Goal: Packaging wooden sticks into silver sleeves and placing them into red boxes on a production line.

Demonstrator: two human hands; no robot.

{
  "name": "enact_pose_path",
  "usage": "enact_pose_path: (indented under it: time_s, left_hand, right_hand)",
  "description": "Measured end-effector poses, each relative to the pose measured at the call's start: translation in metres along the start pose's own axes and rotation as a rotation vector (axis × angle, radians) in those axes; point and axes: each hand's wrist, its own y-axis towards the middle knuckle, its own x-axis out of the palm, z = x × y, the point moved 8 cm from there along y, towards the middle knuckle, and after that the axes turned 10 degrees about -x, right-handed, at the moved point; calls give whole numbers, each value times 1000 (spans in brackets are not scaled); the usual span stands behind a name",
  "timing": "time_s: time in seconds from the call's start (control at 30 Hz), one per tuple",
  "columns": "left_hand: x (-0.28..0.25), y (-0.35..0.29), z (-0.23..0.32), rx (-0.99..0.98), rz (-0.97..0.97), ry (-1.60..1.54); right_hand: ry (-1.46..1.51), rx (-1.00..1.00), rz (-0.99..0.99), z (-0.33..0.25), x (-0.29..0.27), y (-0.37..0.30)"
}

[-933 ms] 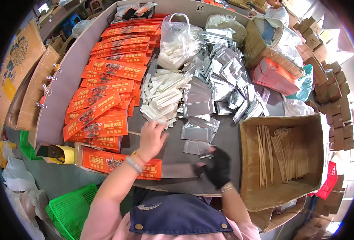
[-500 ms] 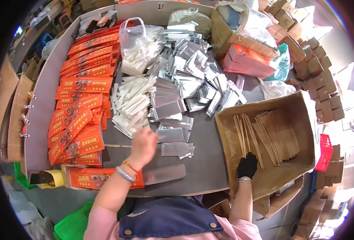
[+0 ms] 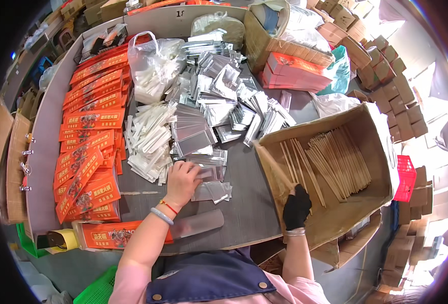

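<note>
My left hand (image 3: 182, 181), bare with a bangle and red string at the wrist, is curled at the left edge of small flat clear-and-silver packets (image 3: 212, 174); whatever its fingers pinch is hidden. More packets (image 3: 213, 192) lie just nearer. White narrow paper packets (image 3: 150, 139) are heaped behind the hand. My right hand (image 3: 297, 207), in a black glove, is closed on thin wooden chopsticks (image 3: 281, 171) at the left wall of a cardboard box (image 3: 335, 230). More chopsticks (image 3: 340, 162) lie in the box. Beneath my left forearm lies an orange printed sleeve (image 3: 110, 234) with a translucent end (image 3: 198, 224).
Overlapping orange printed sleeves (image 3: 92, 119) line the table's left side. A clear bag (image 3: 155, 71) of white packets stands at the back, beside heaped silver packets (image 3: 224, 83). Behind the chopstick box are orange stacks (image 3: 295, 73) and another carton (image 3: 257, 38). A raised grey wall (image 3: 46, 147) borders the table.
My left hand has moved from the white packets right to the clear-and-silver ones. My right hand has drawn back toward the box's left wall with chopsticks. The whole view has shifted slightly.
</note>
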Motion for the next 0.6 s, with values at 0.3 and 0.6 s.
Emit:
enact_pose_path:
  time_s: [0.3, 0.6]
  left_hand:
    - [-30, -97, 9, -171, -682, -99]
    - [-68, -131, -6, -220, -348, -68]
  right_hand:
    - [504, -372, -472, -83, 42, -29]
    - [439, -958, -607, -170, 102, -86]
